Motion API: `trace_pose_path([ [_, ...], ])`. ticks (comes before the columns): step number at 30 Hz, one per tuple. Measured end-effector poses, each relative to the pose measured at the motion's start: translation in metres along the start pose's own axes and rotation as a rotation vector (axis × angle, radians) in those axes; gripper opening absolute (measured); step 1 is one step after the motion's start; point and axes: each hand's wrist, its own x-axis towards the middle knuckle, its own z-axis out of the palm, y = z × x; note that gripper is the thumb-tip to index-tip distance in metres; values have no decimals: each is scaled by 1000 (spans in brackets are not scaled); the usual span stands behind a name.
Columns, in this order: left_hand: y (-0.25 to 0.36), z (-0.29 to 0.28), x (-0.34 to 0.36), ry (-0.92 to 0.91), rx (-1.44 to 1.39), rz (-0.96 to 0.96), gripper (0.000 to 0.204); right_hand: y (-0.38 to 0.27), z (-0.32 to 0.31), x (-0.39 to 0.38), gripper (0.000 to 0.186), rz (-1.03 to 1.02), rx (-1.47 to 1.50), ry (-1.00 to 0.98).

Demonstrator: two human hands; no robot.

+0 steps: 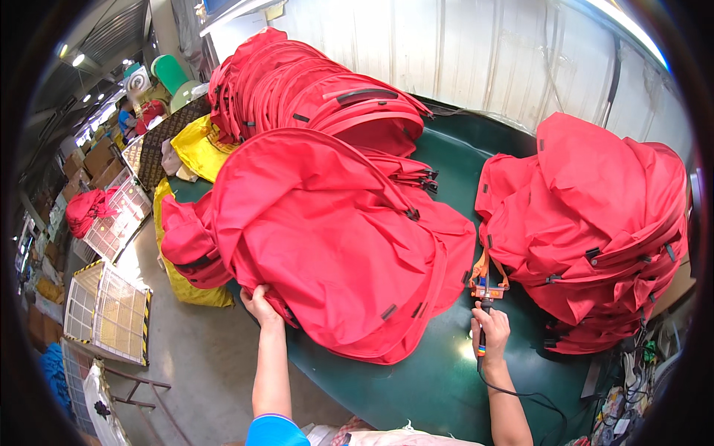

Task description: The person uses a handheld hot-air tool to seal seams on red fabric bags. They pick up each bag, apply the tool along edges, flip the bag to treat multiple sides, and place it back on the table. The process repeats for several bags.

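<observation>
A large red fabric backpack (pixel 327 230) lies across the middle of the green table, its black buckles and short black tabs showing. At its near left edge, my left hand (pixel 262 305) is closed on the fabric; some fingers are hidden under it. To the right of this backpack, my right hand (pixel 491 331) grips the dark handle of a corded soldering iron (pixel 482 343) with coloured bands. The iron's front end points away from me, at a small orange holder (pixel 489 292) on the table. A dark cord runs from the handle toward the lower right.
Behind lies a long row of stacked red backpacks (pixel 312 85); another red pile (pixel 595 238) stands at right. Yellow bags (pixel 197 286) hang at the table's left edge. Wire crates (pixel 108 312) are on the floor. Cables and scraps (pixel 628 394) crowd the lower right. A person (pixel 128 119) is far off.
</observation>
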Motion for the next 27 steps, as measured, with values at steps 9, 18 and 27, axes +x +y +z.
trace_pose_path([
  [9,25,-22,92,-326,394,-60,69,-17,4,3,28,184,-48,18],
  [18,89,-14,48,-461,626,132,81,-49,-6,-2,31,103,103,16],
  [27,130,99,-86,-335,123,42,26,-45,5,-6,33,45,172,124],
])
